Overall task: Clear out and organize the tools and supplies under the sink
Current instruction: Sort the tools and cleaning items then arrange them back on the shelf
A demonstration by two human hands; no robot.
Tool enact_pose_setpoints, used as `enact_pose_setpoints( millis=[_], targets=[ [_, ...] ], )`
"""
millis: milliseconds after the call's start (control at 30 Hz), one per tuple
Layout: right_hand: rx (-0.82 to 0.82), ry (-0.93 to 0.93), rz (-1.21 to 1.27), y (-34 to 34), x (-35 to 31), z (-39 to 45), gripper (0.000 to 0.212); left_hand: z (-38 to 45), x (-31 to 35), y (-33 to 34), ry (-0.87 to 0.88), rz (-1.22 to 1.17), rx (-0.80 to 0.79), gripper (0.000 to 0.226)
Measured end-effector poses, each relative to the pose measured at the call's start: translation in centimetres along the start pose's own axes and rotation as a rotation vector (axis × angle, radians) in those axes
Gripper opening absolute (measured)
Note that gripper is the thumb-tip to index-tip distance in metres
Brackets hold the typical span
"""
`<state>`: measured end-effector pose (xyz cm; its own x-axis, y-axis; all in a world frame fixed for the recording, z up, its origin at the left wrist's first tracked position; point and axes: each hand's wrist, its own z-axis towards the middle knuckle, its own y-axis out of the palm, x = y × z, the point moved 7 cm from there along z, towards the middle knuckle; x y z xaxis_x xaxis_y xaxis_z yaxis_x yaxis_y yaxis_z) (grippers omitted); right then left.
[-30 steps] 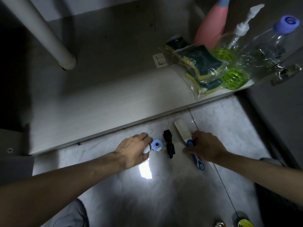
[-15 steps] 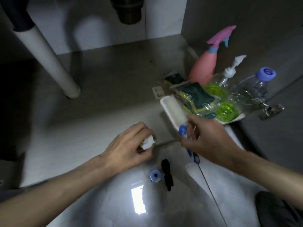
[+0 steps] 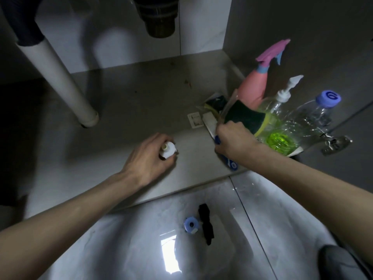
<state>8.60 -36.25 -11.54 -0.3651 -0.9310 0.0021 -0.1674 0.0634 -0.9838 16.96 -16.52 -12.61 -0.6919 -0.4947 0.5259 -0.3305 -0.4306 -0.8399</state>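
My left hand (image 3: 150, 158) is closed around a small white fitting (image 3: 168, 150) with a brass tip, just above the cabinet floor (image 3: 125, 110). My right hand (image 3: 232, 139) grips a white-headed brush with a blue handle (image 3: 232, 164), its head (image 3: 210, 122) lying on the cabinet floor beside the bagged sponges (image 3: 242, 116). A small blue round part (image 3: 190, 225) and a black clip-like piece (image 3: 205, 225) lie on the tiled floor in front of the cabinet.
A pink spray bottle (image 3: 256, 85), a pump bottle of green liquid (image 3: 280, 126) and a clear bottle with a blue cap (image 3: 314, 114) stand at the cabinet's right side. A white drain pipe (image 3: 60, 77) rises at the left; a dark drain trap (image 3: 159, 17) hangs overhead.
Both hands rose from the tiled floor into the cabinet. The left carried the white fitting forward; the right carried the brush to the sponges. The blue part and black piece stayed on the tiles.
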Motion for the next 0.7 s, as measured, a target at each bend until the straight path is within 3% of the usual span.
enact_pose_setpoints(
  millis=[133, 267, 367, 433, 500, 567, 700],
  targets=[
    [0.046, -0.024, 0.000, -0.5, 0.0, -0.7, 0.020, 0.8, 0.2, 0.0, -0.004, 0.000, -0.001, 0.029],
    [0.057, -0.043, 0.066, -1.0, 0.7, -1.5, 0.028, 1.5, 0.6, 0.3, -0.012, 0.003, 0.011, 0.027],
    [0.268, -0.139, 0.179, -3.3, 1.3, -3.2, 0.028, 2.0, 0.9, 0.6, -0.024, -0.019, 0.021, 0.026],
    [0.404, -0.202, 0.083, -4.9, 2.1, -4.4, 0.031, 2.3, 1.0, 0.8, -0.023, -0.022, 0.021, 0.026],
    [0.372, -0.180, -0.048, -4.8, 3.6, -4.3, 0.040, 2.5, 1.0, 0.9, -0.026, -0.029, 0.017, 0.026],
    [0.240, -0.088, -0.098, -3.5, 5.4, -3.7, 0.049, 2.7, 1.0, 1.0, -0.039, -0.036, 0.020, 0.026],
    [0.188, -0.014, 0.077, -1.7, 6.3, -3.3, 0.054, 3.1, 1.1, 1.3, -0.066, -0.049, 0.030, 0.023]
  ],
)
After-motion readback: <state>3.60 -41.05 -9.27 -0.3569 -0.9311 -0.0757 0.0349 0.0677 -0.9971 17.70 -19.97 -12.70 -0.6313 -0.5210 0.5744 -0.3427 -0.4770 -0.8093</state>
